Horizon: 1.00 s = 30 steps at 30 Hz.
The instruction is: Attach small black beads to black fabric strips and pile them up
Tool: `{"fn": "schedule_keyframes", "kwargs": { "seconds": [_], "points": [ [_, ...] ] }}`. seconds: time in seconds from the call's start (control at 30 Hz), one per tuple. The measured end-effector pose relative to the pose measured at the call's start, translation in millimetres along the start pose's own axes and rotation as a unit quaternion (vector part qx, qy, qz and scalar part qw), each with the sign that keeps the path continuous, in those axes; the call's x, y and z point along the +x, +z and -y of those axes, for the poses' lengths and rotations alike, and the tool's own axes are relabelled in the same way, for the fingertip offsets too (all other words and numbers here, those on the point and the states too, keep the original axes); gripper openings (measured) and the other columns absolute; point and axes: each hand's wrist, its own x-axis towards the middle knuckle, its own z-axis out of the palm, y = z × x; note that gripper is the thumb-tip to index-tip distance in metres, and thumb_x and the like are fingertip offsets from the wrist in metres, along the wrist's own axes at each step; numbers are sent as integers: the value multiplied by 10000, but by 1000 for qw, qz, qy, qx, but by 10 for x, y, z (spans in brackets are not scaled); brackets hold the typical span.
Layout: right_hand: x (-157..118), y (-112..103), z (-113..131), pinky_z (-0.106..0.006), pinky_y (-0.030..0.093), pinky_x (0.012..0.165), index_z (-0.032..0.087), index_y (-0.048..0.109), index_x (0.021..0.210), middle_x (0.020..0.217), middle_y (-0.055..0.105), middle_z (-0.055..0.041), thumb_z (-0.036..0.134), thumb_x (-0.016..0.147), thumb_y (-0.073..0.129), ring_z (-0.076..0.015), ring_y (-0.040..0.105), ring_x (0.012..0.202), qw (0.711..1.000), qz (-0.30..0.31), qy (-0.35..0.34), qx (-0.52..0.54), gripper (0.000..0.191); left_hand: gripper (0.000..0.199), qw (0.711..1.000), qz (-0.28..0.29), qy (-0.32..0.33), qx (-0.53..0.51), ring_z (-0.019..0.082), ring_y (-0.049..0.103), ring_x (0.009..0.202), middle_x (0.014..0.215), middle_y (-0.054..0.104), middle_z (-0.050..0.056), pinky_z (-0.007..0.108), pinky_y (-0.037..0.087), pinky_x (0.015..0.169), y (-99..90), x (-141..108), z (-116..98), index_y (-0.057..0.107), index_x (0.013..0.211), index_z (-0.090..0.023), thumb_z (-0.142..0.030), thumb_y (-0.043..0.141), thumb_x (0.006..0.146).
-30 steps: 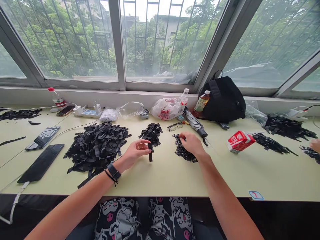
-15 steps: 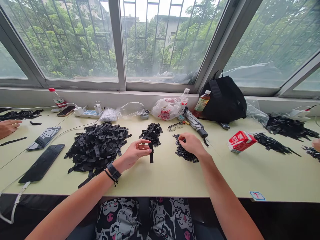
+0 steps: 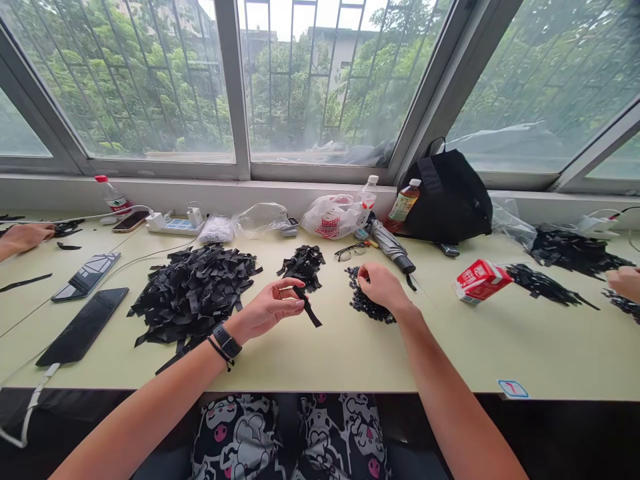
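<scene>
My left hand (image 3: 267,307) pinches a narrow black fabric strip (image 3: 309,308) between thumb and fingertips, and the strip hangs down and to the right. The small heap of black strips (image 3: 303,267) lies just beyond it. A larger heap of black strips (image 3: 193,297) lies to its left. My right hand (image 3: 383,287) rests curled at the edge of a heap of small dark pieces (image 3: 363,300). Its fingertips touch that heap and hide whatever lies beneath them.
Two phones (image 3: 85,277) (image 3: 83,327) lie left of the large heap. Along the window stand bottles, plastic bags, a folded umbrella (image 3: 393,247), glasses (image 3: 350,251) and a black backpack (image 3: 447,200). A co-worker's hands (image 3: 25,237) (image 3: 625,283) work at both sides, near other black heaps and a red-and-white carton (image 3: 483,281).
The black strip has swung from hanging straight down to slanting right as my left hand turned it. A co-worker's hand at the left has moved towards the far edge.
</scene>
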Motion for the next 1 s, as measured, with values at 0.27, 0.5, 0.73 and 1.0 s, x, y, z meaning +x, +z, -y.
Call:
{"fn": "schedule_keyframes", "kwargs": {
  "seconds": [0.27, 0.5, 0.73, 1.0],
  "points": [
    [-28, -31, 115, -301, 399, 702, 213, 596, 839, 896, 699, -61, 198, 872, 546, -206, 616, 809, 999, -34, -12, 32, 61, 418, 1000, 12, -5, -2, 136, 695, 853, 946, 752, 42, 259, 501, 795, 5, -35, -21, 729, 1117, -229, -204, 907, 739],
    [-7, -77, 218, -318, 439, 706, 213, 562, 823, 833, 668, -61, 206, 875, 526, -205, 604, 767, 987, -80, -36, 135, 64, 400, 1000, 17, 11, 16, 123, 669, 814, 960, 727, 50, 250, 499, 762, 28, -32, -26, 718, 1110, -208, -206, 897, 753],
    [-106, -9, 632, -336, 525, 738, 214, 627, 904, 836, 679, -44, 318, 889, 639, -204, 644, 771, 923, 5, -72, 377, 106, 422, 994, -14, 53, 98, 153, 674, 816, 900, 725, 52, 284, 514, 784, 66, -7, 0, 722, 1100, -177, -255, 910, 731],
    [-306, 149, 1110, -341, 560, 809, 211, 682, 925, 869, 690, -21, 353, 806, 815, -178, 662, 812, 800, 141, -85, 577, 228, 422, 978, -51, 90, 181, 179, 714, 820, 904, 732, 53, 337, 560, 834, 5, 41, 78, 714, 1110, -171, -301, 891, 750]
  ]
}}
